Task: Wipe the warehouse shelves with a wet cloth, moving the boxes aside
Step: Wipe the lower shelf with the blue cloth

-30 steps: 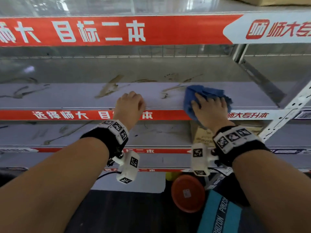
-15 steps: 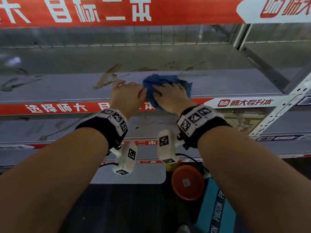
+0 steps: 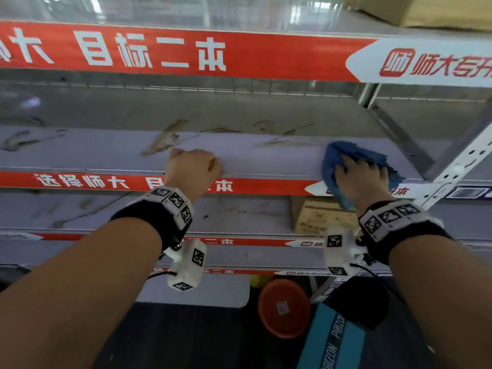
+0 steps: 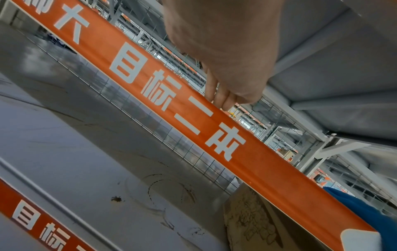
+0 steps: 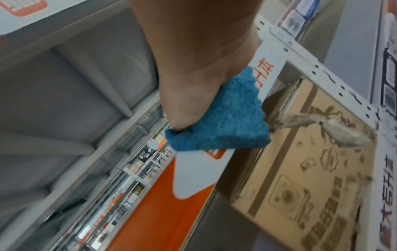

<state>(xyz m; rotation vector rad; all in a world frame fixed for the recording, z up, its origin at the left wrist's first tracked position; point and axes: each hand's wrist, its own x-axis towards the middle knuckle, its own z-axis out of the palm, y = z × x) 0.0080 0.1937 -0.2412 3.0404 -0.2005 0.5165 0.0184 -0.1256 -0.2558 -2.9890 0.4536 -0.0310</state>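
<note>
My right hand [image 3: 362, 179] presses a blue cloth [image 3: 356, 153] flat on the grey shelf [image 3: 106, 153], near its right end. Its fingers are spread over the cloth. In the right wrist view the cloth [image 5: 225, 122] hangs over the shelf's front strip under my palm [image 5: 193, 59]. My left hand [image 3: 193, 169] rests on the shelf's front edge near the middle, fingers curled, holding nothing. A cardboard box [image 3: 316, 217] stands on the shelf below, under my right hand. It also shows in the right wrist view [image 5: 311, 178].
Brown smears [image 3: 165, 137] mark the shelf behind my left hand. A white perforated upright [image 3: 463, 163] closes the shelf's right end. Another carton [image 3: 426, 12] sits on the top shelf at right. An orange round object [image 3: 283, 307] and a teal bag [image 3: 332, 342] lie on the floor.
My right hand swept the cloth left until it was beside my left hand, then back to the shelf's right end. My left hand stayed on the front edge.
</note>
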